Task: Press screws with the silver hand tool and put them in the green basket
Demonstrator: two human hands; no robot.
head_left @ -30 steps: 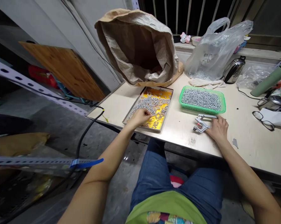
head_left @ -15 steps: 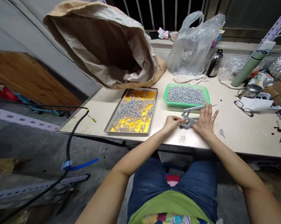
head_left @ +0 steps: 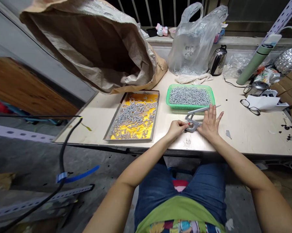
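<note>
A small grey metal lever press (head_left: 193, 126) with a spring and a long handle lies on the table in front of me. My left hand (head_left: 176, 129) is at its left end, thumb and fingertips pinched together at the jaw; what they hold is too small to make out. A bit of red shows by the fingertips. My right hand (head_left: 211, 124) rests with fingers spread against the lever and the right side of the press. Behind the press stands a green plastic basket (head_left: 169, 105) full of small silver screws (head_left: 189, 95).
Left of my hands, a shallow metal tray (head_left: 152, 137) holds loose screws on a yellow lining. A large open paper sack (head_left: 146, 61) leans behind it. Farther back are a plastic bag (head_left: 187, 48), a cloth (head_left: 194, 78) and a steel pot (head_left: 218, 61). Eyeglasses (head_left: 250, 107) lie right.
My view has shifted slightly, so the tabletop things appear a little farther left. Both hands stay at the press, the left still pinched and the right still spread on the lever.
</note>
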